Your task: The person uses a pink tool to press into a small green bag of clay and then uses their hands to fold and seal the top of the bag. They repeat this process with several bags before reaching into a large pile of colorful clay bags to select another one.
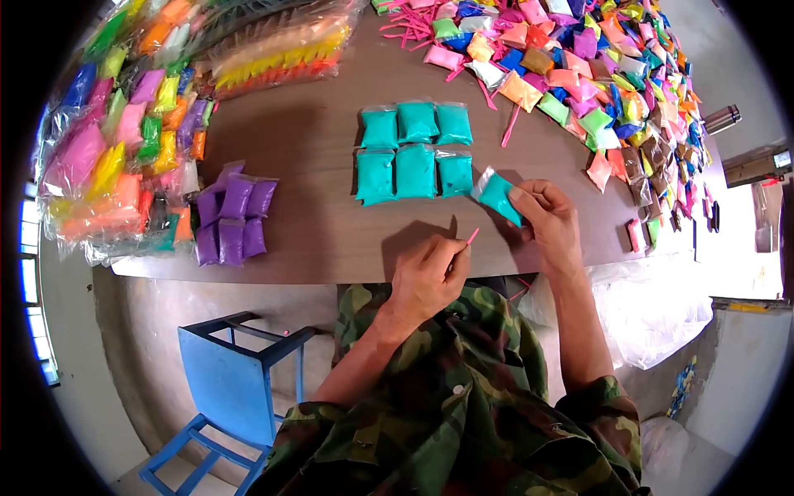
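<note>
My right hand (549,221) pinches a teal packet (497,197) between thumb and fingers, tilted just above the table's front part. My left hand (428,274) is closed around a thin pink stick (472,236), whose tip pokes out past the fingers; the rest of it is hidden. Beyond both hands, several teal packets (415,172) lie in two rows on the table, in clear plastic wrapping. The held packet is close to the right end of the nearer row.
Purple packets (233,217) sit in a small cluster on the left. Behind them rises a pile of bagged colourful packets (124,140). Loose mixed packets (595,74) and pink sticks (405,25) cover the far right. A blue chair (227,372) stands below the brown table (314,223).
</note>
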Available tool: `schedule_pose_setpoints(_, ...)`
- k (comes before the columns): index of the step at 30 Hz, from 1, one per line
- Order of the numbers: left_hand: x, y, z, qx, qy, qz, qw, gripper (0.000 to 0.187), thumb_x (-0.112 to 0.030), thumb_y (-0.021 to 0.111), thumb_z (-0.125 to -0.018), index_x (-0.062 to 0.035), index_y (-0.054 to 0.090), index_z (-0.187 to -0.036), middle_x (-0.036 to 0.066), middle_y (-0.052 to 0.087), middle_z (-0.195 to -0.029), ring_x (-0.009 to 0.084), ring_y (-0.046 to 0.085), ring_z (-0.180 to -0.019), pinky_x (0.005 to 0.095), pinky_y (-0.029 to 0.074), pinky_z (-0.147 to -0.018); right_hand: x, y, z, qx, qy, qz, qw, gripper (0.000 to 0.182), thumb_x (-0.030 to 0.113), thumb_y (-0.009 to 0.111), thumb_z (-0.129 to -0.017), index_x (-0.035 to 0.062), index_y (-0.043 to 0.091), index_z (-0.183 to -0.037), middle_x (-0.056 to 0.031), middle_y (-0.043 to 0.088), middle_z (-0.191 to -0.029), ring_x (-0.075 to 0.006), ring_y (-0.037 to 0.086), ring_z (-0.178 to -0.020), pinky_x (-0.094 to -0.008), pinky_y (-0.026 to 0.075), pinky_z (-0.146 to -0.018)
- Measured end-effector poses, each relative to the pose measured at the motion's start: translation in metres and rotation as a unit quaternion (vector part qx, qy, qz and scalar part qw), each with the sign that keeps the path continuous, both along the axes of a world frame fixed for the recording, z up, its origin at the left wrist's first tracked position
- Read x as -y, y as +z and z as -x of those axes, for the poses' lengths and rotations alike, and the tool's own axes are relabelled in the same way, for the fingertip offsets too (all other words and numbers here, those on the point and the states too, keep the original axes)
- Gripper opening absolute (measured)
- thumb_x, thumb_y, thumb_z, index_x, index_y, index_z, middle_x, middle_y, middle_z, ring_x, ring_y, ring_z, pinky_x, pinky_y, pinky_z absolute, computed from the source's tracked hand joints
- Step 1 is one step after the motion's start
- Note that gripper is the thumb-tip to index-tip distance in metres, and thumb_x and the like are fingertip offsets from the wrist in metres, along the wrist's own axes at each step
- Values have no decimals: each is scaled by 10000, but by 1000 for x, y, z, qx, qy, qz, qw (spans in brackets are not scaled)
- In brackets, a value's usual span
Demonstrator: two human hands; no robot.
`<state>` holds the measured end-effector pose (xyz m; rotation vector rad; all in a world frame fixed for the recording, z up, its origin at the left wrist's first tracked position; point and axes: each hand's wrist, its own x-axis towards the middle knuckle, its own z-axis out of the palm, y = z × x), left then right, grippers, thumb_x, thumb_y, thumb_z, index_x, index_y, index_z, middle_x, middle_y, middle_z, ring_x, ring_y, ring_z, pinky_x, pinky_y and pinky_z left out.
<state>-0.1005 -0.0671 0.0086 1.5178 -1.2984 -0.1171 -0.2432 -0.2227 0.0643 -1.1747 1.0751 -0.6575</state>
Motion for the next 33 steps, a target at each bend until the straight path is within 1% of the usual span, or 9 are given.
schedule_pose_setpoints(4,1,-1,0,-14,5,6,1000,119,12,791,-888,-34,690,-929,104,624,-718,247,613,-561,367,469,-500,-3,3,-32,30,2,-37,999,190,228,822,-970,78,709,-994,7,695,-840,-81,649,-701,-215,485,-580)
schedule_pose_setpoints(14,1,-1,3,-21,8,-10,1000,125,-3,787,-887,-47,676,-924,105,631,-740,279,632,-584,395,485,-514,2,-21,-55,63,14,-42,997,225,176,825,-971,30,659,-928,-53,716,-810,-103,662,-677,-225,522,-584)
schedule_pose_setpoints(16,1,-1,2,-27,4,-23,999,130,-13,783,-888,-59,666,-922,109,638,-762,310,644,-603,422,501,-529,1,-21,-56,34,17,-10,999,247,193,826,-971,28,655,-904,-35,693,-767,-89,629,-626,-220,489,-547)
schedule_pose_setpoints(18,2,-3,1,-2,8,-3,1000,118,9,787,-888,-39,690,-933,92,616,-715,240,622,-567,366,467,-500,1,-21,-56,6,28,22,999,265,200,833,-963,28,649,-879,-22,671,-749,-78,606,-613,-226,470,-535)
schedule_pose_setpoints(22,2,-6,2,11,8,-1,1000,112,15,785,-888,-38,697,-934,92,621,-720,226,618,-560,359,468,-500,0,-27,-60,-41,40,123,991,325,219,849,-940,18,627,-814,5,612,-711,-57,549,-602,-257,435,-529)
schedule_pose_setpoints(25,1,-6,5,-11,10,-21,1000,128,6,775,-877,-56,679,-933,101,638,-758,293,636,-607,414,493,-533,1,-36,-63,-36,31,150,988,332,225,853,-932,12,629,-812,12,600,-698,-63,525,-608,-285,437,-540)
schedule_pose_setpoints(28,2,-5,5,-8,15,-13,1000,126,21,767,-874,-54,688,-939,101,636,-753,288,626,-604,408,488,-534,-1,-29,-57,-60,31,149,986,331,255,824,-955,3,648,-829,-7,618,-692,-69,528,-627,-294,453,-564)
schedule_pose_setpoints(30,3,-3,4,12,21,-8,1000,106,19,789,-889,-29,698,-915,89,631,-724,211,607,-540,349,460,-495,-2,-29,-51,-71,28,146,986,328,265,814,-962,2,659,-842,-13,618,-681,-71,531,-633,-295,463,-575)
schedule_pose_setpoints(33,4,-3,4,24,22,-2,999,113,15,796,-889,-29,695,-911,86,629,-718,202,590,-527,344,446,-486,4,-38,-39,-72,-5,208,975,296,263,800,-958,-4,697,-881,-66,660,-671,-134,608,-605,-323,504,-603)
